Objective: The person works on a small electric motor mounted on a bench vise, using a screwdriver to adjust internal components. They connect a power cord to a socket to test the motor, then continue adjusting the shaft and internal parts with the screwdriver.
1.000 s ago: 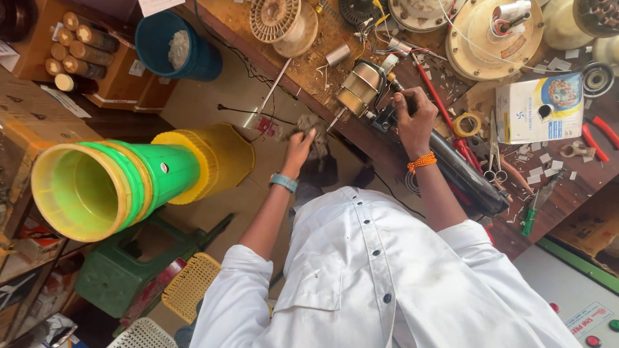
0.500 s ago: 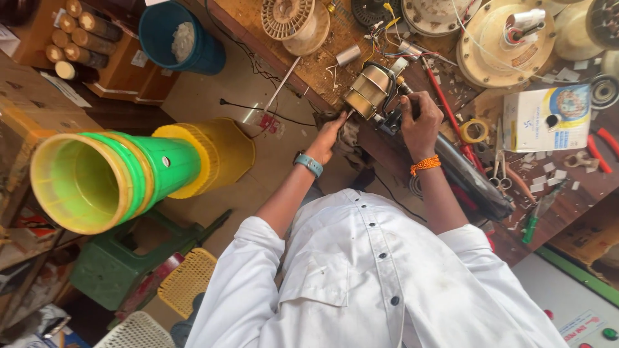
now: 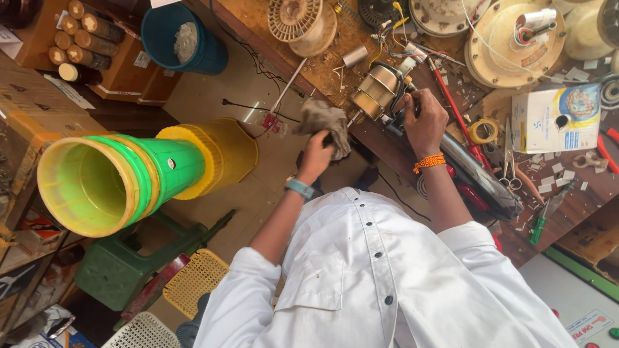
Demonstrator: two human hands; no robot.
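Where benchtop clutters: white-blue box [image 3: 556, 119].

Cluttered wooden workbench [image 3: 361, 138], tan floor [image 3: 213, 106]

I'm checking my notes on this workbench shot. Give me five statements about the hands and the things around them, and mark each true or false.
1. The left hand holds a grey rag. True.
2. The right hand rests on a pair of scissors. False: it grips the small electric motor at the bench edge; the scissors lie further along.
3. The right wrist wears an orange thread band. True.
4. The blue bucket stands on the workbench. False: it stands on the floor beside the workbench.
5. The stacked stools are red. False: green and yellow.
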